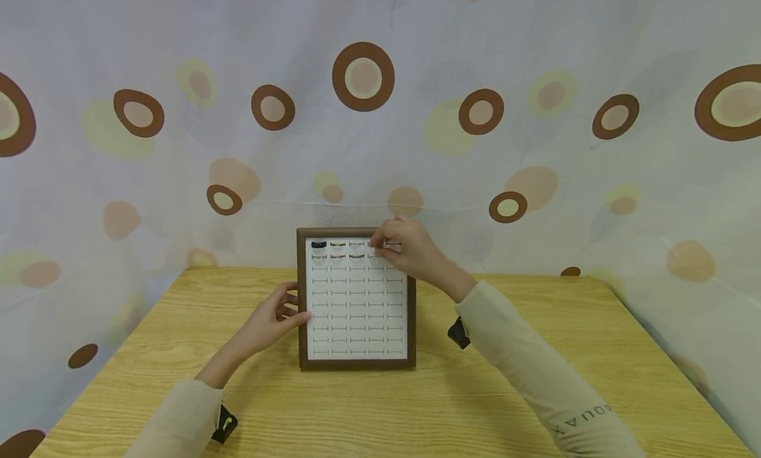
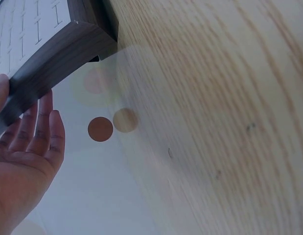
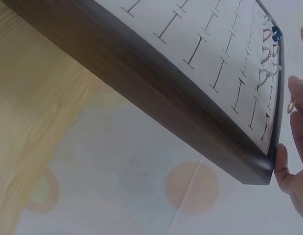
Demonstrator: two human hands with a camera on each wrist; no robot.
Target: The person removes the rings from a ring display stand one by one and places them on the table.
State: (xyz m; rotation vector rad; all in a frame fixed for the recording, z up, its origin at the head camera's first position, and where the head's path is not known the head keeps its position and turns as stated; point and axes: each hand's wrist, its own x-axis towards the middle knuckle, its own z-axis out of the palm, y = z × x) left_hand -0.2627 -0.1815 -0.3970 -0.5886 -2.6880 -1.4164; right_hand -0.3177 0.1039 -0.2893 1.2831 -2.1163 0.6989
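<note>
A ring display board with a brown wooden frame [image 1: 357, 364] and a white slotted pad stands upright on the table. My left hand [image 1: 270, 322] grips its left side, thumb on the front and fingers behind, as the left wrist view also shows. At the top right corner, my right hand [image 1: 419, 250] pinches a small gold-coloured ring [image 3: 291, 106] between thumb and finger, just off the pad. Several rings sit in the top two rows, among them a wide dark blue ring [image 1: 318, 245] at top left and a silver-coloured ring [image 3: 264, 76]. The lower rows hold bare slots.
The board stands on a light wood-grain table [image 1: 505, 405]. Behind it hangs a pale curtain [image 1: 380, 154] printed with brown and yellow circles. A black wrist device [image 1: 224, 423] shows at the left cuff and another black device [image 1: 458, 333] at the right.
</note>
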